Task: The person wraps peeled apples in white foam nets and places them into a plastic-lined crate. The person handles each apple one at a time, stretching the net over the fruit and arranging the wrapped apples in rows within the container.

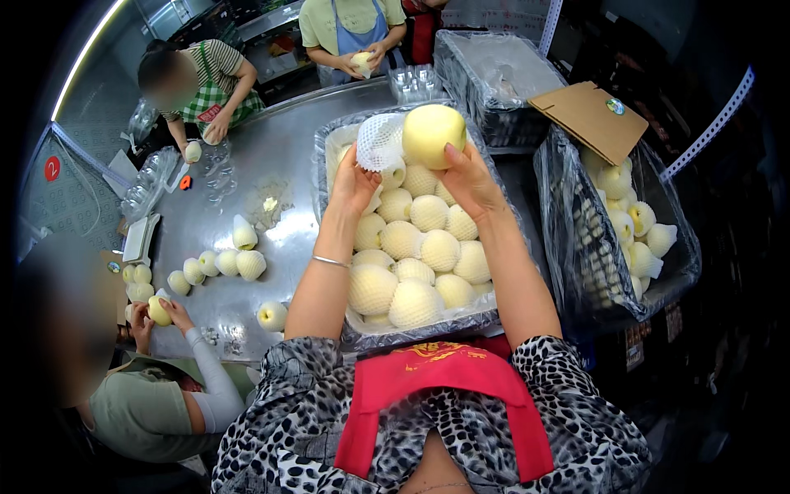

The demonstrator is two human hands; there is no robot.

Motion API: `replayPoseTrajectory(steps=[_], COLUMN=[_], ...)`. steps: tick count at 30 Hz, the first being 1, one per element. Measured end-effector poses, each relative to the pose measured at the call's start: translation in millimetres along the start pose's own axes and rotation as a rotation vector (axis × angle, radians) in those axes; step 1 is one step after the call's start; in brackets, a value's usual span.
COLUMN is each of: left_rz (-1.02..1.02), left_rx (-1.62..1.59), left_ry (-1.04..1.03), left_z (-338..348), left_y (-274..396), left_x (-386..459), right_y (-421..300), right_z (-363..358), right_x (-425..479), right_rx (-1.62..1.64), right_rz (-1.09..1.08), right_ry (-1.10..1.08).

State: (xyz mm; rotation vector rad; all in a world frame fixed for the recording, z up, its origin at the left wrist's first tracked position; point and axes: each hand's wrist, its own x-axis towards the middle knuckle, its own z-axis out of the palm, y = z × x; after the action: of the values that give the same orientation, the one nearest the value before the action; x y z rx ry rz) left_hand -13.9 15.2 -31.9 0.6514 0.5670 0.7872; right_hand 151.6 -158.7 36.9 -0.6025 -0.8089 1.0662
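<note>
My left hand [355, 184] holds an empty white foam fruit net [379, 142] by its lower edge. Just to its right, my right hand [464, 176] grips a bare yellow apple or pear [434, 136] from below and the right side. Both hands are above a plastic-lined crate [395, 339] in front of me. Many pale yellow fruits in foam nets [429, 213] fill that crate. The lower part of the bare fruit hides some of the netted fruit behind it.
A steel table [296, 148] bears a row of netted fruits [227, 262], a scale [141, 239] and clear plastic packaging [150, 179]. Co-workers handle fruit at the left and far side. At right stand a lined crate of fruit [679, 272], a cardboard piece [586, 117] and a wrapped crate [494, 74].
</note>
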Motion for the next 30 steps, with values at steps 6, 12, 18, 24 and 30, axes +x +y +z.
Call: replayPoseTrajectory(steps=[6, 12, 18, 24, 30], left_rz=[0.022, -0.002, 0.756, 0.539, 0.670], left_rx=[-0.032, 0.141, 0.735, 0.517, 0.661], left_ry=[-0.049, -0.106, 0.179, -0.169, -0.056], left_z=[16.0, 25.3, 49.6, 52.4, 46.4], left_y=[2.5, -7.7, -9.6, -11.0, -18.6], left_x=[-11.0, -17.6, -39.1, -41.3, -32.1], right_y=[22.2, 26.7, 19.3, 22.7, 37.4], right_z=[-7.3, 2.5, 4.4, 5.6, -0.8], right_x=[-2.7, -4.3, 0.8, 2.7, 6.6], right_rx=[0.172, 0.155, -0.017, -0.152, -0.337], right_rz=[0.044, 0.069, -0.018, -0.064, -0.134], right_ry=[-0.014, 0.022, 0.108, 0.115, 0.217])
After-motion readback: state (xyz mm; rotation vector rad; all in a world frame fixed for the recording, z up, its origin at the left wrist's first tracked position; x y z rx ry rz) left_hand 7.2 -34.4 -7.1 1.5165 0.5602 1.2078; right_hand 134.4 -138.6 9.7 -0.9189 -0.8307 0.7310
